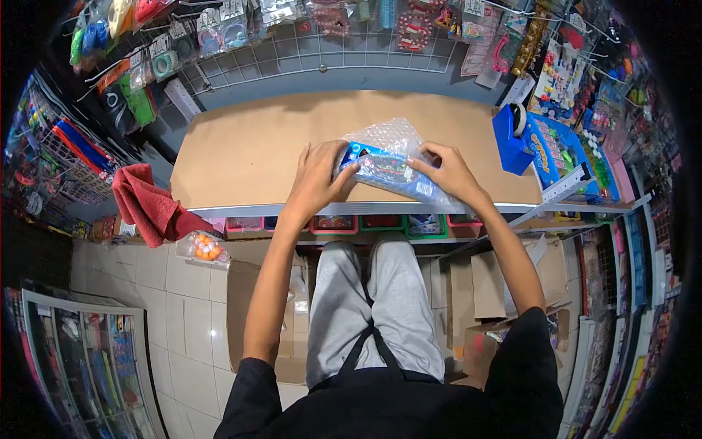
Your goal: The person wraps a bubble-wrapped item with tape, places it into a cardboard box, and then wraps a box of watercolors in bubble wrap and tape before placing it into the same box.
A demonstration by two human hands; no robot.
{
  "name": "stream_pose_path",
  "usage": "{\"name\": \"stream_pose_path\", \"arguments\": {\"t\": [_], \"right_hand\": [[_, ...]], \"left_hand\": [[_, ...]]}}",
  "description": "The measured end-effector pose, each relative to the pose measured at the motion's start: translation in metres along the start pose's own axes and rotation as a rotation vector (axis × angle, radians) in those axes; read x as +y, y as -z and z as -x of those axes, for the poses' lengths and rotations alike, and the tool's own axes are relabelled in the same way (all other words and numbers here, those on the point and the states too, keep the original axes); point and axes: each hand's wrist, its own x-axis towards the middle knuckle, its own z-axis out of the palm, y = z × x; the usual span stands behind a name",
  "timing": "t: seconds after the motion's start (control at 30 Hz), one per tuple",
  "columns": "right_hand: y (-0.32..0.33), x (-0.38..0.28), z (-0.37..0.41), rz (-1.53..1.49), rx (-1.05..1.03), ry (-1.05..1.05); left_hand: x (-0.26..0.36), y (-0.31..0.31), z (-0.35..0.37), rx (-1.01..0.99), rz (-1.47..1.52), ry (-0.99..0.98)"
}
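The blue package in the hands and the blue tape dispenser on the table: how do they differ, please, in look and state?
The blue package is held by the left hand and right hand; the tape dispenser stands untouched. The package shows several colours under shiny clear plastic; the dispenser is mostly plain blue, with a roll at its far end. Bubble wrap touches the package, not the dispenser. Both have blue.

Glossy plastic bubble wrap (395, 134), smooth matt tabletop (248, 154), rough cloth (142, 201), glossy floor tiles (189, 325)
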Motion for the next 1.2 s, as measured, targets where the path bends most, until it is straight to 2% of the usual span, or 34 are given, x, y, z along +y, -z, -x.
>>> {"name": "stream_pose_path", "arguments": {"t": [0.13,0.23,0.33,0.37,0.43,0.63,0.7,0.8,0.83,0.93,1.17,1.2], "right_hand": [[0.0,-0.01,0.017,-0.016,-0.017,-0.036],[-0.006,0.004,0.017,-0.112,0.008,0.018],[-0.009,0.028,0.008,-0.62,0.001,-0.107],[0.0,0.03,0.004,-0.68,-0.097,-0.111],[0.002,0.031,0.013,-0.563,-0.112,-0.039],[0.019,-0.003,0.044,-0.188,-0.098,0.137],[0.017,-0.007,0.05,-0.11,-0.084,0.193],[0.016,-0.016,0.054,0.061,-0.069,0.166],[0.014,-0.017,0.053,0.056,-0.068,0.136],[0.014,-0.009,0.048,-0.058,-0.085,0.131],[0.021,0.011,0.017,-0.057,-0.192,0.143],[0.023,0.017,0.01,-0.053,-0.22,0.141]], "left_hand": [[-0.001,0.002,0.002,-0.022,-0.009,-0.064],[0.001,0.001,0.002,0.018,0.055,-0.115],[-0.003,0.01,0.004,0.018,0.054,-0.208],[-0.006,0.011,0.005,0.001,0.093,-0.189],[-0.012,0.009,0.009,-0.031,0.172,-0.147],[0.007,0.01,0.013,0.1,0.324,-0.022],[0.009,0.015,0.017,0.074,0.174,-0.161],[0.003,0.019,0.025,0.006,0.051,-0.334],[0.001,0.02,0.028,-0.019,0.023,-0.383],[-0.004,0.017,0.037,0.027,0.071,-0.365],[0.006,0.01,0.037,-0.025,0.099,-0.435],[0.008,0.007,0.038,-0.018,0.095,-0.397]]}}
